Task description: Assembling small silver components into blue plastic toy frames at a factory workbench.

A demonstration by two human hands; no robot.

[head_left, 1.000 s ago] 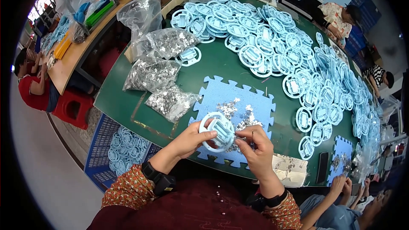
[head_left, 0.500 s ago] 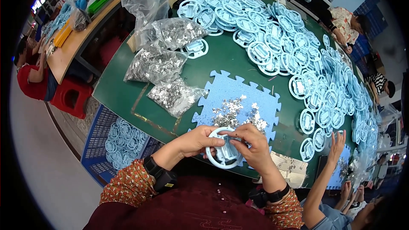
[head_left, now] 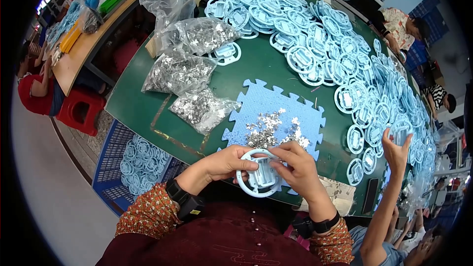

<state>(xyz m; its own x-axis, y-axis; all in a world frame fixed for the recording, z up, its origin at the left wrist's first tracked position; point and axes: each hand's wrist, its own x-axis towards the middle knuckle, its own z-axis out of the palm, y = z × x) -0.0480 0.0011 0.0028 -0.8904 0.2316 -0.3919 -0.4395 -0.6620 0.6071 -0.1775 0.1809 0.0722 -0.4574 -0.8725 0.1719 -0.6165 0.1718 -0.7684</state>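
Light blue plastic makes the ring-shaped piece (head_left: 259, 193) which, in the head view, is held low over the near edge of the green surface (head_left: 133, 99), in front of the person's body. The left hand (head_left: 227, 162) grips it at its left side: the thumb lies over the front, and the other fingers are bent behind the rim. The right hand (head_left: 301, 171) touches its upper right rim; the thumb and first finger are narrow there, but one cannot tell if something small is between them. The ring so lies between the two hands, and the long axis of its inner block points roughly away from the body, slightly tilted.

Beyond the ring, farther from the person, small silvery metal parts (head_left: 266, 127) lie in loose heaps on a blue foam mat (head_left: 276, 97). The right hand is nearer to the right heap. Filled clear bags (head_left: 180, 75) stand to the left; many similar rings (head_left: 300, 60) are piled beyond.
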